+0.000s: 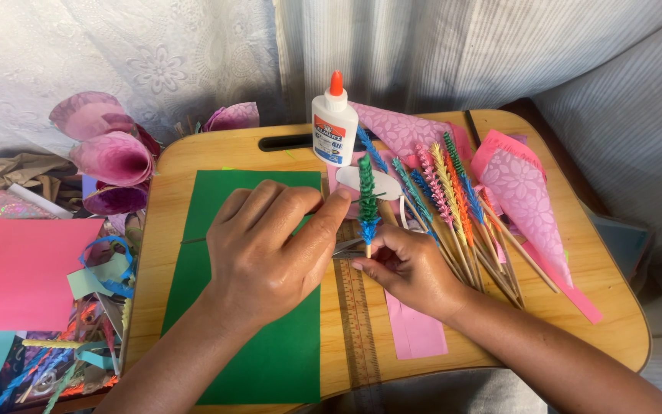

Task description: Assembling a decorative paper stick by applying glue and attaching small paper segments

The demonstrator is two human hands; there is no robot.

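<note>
Near: green paper sheet [270,360] on wooden desk [607,322] | left hand [266,249] curled, empty, fingertip steadying green-and-blue fringed paper stick [367,201] | right hand [411,268] pinching its base | keep stick upright, grip light.

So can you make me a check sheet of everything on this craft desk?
Surface: wooden lap desk, green paper sheet on its left part.
Job's things: green and blue fringed stick, upright.
Clutter: glue bottle, row of coloured fringed sticks, pink paper cones, ruler, pink strip.
Grip: left hand thumb touches the stick's fringe; right hand pinches its lower end.
Cables: nothing seen.
Surroundings: pink rolled papers, paper scraps, white curtain.
</note>
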